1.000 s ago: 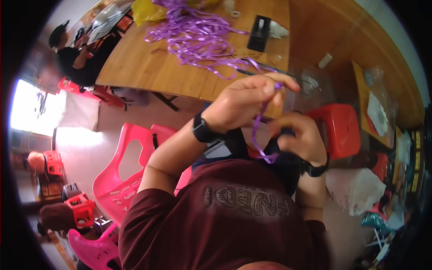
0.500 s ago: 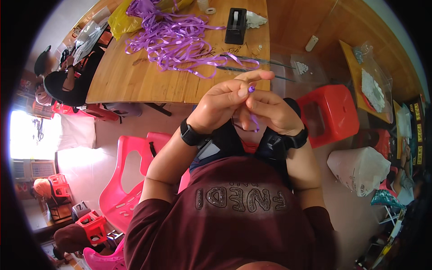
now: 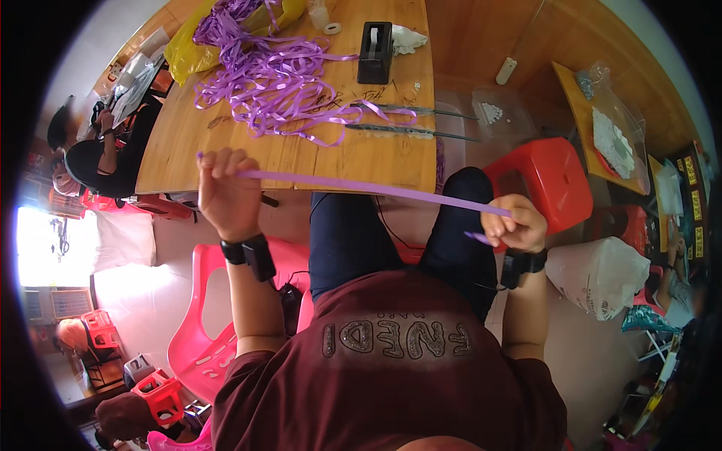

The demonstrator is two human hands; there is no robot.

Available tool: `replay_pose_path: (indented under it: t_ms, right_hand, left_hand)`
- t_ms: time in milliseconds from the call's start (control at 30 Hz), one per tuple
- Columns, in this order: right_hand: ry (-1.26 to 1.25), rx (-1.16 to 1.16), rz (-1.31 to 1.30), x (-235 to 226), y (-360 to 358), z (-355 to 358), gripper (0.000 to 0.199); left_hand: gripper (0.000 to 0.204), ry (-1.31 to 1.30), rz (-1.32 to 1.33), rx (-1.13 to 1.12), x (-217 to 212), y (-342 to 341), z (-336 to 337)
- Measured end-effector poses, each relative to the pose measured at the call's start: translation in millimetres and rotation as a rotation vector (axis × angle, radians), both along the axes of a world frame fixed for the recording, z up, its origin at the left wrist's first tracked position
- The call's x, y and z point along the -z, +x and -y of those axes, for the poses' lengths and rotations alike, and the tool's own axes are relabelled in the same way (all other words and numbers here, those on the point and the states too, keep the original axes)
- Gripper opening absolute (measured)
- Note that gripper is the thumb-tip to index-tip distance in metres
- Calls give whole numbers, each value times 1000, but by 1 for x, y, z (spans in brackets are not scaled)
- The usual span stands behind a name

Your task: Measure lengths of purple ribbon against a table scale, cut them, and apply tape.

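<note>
A purple ribbon is stretched taut above my lap, sloping down slightly toward the right. My left hand is closed on one end, near the front edge of the table, and a small purple tip pokes out beside its fingers. My right hand pinches the other end, with a short tail hanging below the fingers. On the table lies a large tangled heap of purple ribbon, part of it on a yellow plastic bag.
Two thin dark rods stick out past the right edge of the wooden table. A black tape dispenser stands beside crumpled white material. A red stool and a white sack are at right, a pink chair at left.
My hands were together over my lap, fingers at a small rolled purple piece. They have moved apart, left and right, drawing the ribbon out straight between them.
</note>
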State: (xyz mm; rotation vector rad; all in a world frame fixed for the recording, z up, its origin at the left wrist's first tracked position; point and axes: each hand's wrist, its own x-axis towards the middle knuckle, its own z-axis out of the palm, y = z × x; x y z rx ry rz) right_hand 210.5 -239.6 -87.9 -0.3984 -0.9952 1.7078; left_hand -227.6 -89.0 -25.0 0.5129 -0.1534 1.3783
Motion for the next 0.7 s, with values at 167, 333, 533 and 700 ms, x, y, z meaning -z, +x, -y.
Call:
replay_pose_path:
  t_ms: [167, 333, 533, 700]
  right_hand:
    - [-46, 265, -255, 10, 18, 26, 28]
    - [82, 360, -562, 15, 33, 22, 28]
    - [27, 349, -466, -8, 17, 4, 24]
    - [-40, 514, 72, -45, -29, -9, 15]
  left_hand:
    - [16, -32, 73, -79, 10, -49, -4]
    - [16, -43, 73, -180, 13, -64, -5]
    - [15, -55, -277, -124, 9, -31, 1]
    - [23, -152, -938, -95, 1, 67, 40]
